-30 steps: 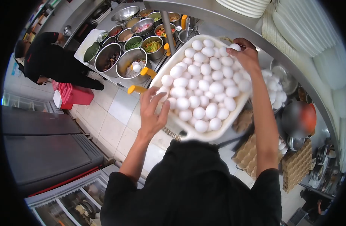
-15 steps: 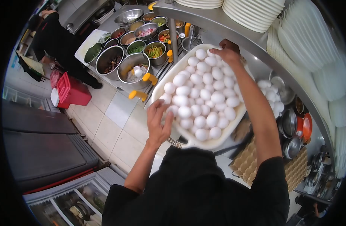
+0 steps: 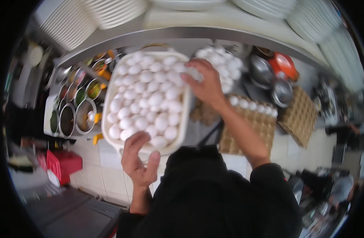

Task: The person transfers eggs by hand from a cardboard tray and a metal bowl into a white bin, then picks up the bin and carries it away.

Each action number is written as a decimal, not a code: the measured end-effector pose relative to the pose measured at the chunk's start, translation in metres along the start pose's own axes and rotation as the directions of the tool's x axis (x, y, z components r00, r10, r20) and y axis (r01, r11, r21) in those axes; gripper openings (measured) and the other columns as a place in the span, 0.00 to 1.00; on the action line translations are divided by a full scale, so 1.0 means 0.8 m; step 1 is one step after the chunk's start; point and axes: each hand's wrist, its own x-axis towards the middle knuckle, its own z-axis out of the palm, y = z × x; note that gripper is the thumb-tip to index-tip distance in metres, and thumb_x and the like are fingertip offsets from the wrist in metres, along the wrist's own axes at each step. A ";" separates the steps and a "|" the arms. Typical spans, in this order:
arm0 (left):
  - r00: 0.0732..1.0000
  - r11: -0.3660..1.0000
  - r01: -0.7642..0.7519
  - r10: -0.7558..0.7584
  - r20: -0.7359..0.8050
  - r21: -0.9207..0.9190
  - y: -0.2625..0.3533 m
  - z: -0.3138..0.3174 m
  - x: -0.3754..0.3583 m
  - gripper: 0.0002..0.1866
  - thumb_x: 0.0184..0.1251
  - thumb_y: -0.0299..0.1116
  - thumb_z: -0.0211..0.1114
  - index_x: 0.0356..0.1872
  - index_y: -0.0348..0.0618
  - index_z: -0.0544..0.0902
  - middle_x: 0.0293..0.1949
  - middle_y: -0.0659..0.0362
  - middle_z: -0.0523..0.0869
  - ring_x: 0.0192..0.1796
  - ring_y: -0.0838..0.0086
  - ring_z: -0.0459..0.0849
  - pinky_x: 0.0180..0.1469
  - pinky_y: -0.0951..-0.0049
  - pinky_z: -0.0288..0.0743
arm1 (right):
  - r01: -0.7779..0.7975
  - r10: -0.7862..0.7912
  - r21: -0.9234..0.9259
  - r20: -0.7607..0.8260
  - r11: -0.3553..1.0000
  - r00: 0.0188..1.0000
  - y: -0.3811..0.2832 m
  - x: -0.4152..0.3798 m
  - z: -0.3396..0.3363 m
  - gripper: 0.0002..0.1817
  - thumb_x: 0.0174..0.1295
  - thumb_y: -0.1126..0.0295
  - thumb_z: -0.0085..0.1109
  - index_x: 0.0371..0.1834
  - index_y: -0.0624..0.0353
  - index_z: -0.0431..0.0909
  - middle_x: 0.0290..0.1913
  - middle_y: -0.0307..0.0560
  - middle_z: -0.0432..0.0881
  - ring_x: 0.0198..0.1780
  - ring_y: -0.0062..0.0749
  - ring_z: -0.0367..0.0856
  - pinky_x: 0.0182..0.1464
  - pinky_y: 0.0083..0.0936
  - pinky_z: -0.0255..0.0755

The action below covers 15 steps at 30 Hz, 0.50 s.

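A white tub full of white eggs sits on the counter in front of me. At its near edge, my left hand has its thumb apart from loosely bent fingers, with the fingertips by the nearest eggs. My right hand is over the tub's right rim. Between its thumb and fingers is a blurred white egg. Right of the tub, more eggs lie in a heap. A cardboard egg tray under my right forearm has a row of eggs along its far edge.
Metal bowls of food stand to the left. A second egg tray, steel bowls and an orange bowl are at right. A shelf edge with stacked plates runs above. A red bin stands on the floor; other people are nearby.
My view has turned right, bringing the egg tray with its row of eggs into sight. My right hand has left the tub's far rim; my left hand has moved to its near edge.
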 end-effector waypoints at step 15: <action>0.803 0.838 0.212 -0.443 0.398 0.503 -0.076 0.458 0.027 0.24 0.51 0.47 0.76 0.40 0.35 0.86 0.39 0.42 0.89 0.44 0.51 0.89 0.48 0.56 0.81 | -0.311 0.526 -0.797 0.010 0.518 0.850 0.195 -0.280 -0.364 0.27 0.49 0.80 0.59 0.56 0.50 0.77 0.55 0.48 0.80 0.53 0.52 0.81 0.48 0.46 0.80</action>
